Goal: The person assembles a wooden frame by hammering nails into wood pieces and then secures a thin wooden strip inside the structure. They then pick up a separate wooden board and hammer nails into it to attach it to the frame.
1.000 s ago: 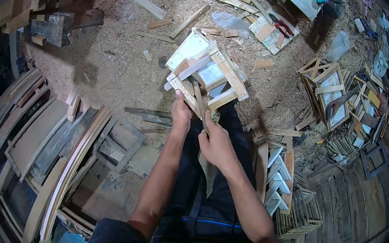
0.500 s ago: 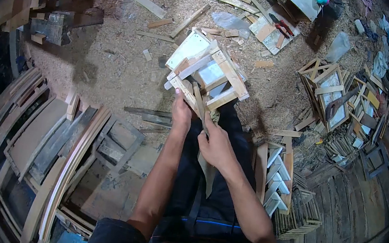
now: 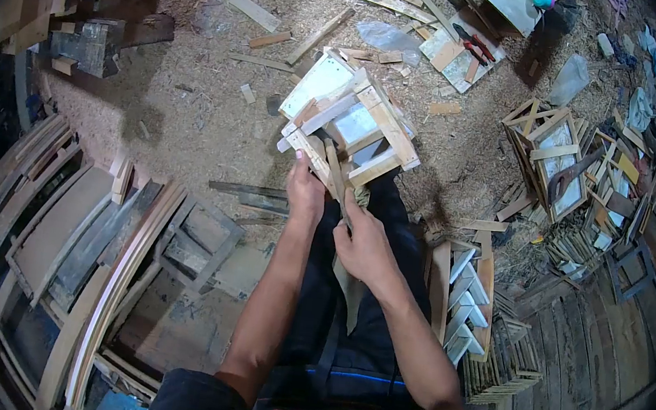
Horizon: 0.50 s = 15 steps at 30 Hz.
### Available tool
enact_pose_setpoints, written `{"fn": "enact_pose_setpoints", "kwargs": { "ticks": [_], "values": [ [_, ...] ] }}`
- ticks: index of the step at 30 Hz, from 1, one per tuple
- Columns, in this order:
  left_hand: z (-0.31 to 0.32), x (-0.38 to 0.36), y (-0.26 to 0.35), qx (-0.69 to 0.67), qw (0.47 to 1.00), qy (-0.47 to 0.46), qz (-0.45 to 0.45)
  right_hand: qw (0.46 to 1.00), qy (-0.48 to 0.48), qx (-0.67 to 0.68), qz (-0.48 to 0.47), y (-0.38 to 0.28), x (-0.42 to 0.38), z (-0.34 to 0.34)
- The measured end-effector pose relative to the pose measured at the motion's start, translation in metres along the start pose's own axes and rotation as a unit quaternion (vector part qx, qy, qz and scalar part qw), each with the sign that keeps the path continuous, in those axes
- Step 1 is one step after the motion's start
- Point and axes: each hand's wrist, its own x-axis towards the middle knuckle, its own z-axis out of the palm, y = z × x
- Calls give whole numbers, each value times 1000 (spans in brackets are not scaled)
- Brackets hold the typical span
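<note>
A small wooden slat frame with white panels (image 3: 352,118) rests tilted on the sawdust floor just beyond my knees. My left hand (image 3: 305,188) grips its near lower corner. My right hand (image 3: 364,242) is closed around a thin wooden strip (image 3: 338,171) that leans against the frame's near edge; a pale longer piece runs down from that hand along my dark trousers.
Sawdust floor with scattered offcuts (image 3: 247,8). Stacked curved wooden pieces and frames (image 3: 86,241) lie at left. A rack of slats (image 3: 469,292) sits at right, more finished frames (image 3: 559,156) beyond it. Red-handled pliers (image 3: 474,43) rest on a board at the back.
My left hand has shifted slightly up along the frame's corner. The frame and my right hand stay nearly still.
</note>
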Motion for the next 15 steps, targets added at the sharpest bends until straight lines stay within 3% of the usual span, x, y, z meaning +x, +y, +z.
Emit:
{"fn": "enact_pose_setpoints", "kwargs": {
  "ticks": [15],
  "values": [
    [-2,-2,5,-14,1000,2,-21,1000,-7,-18,0,0,2,-1]
  ]
}}
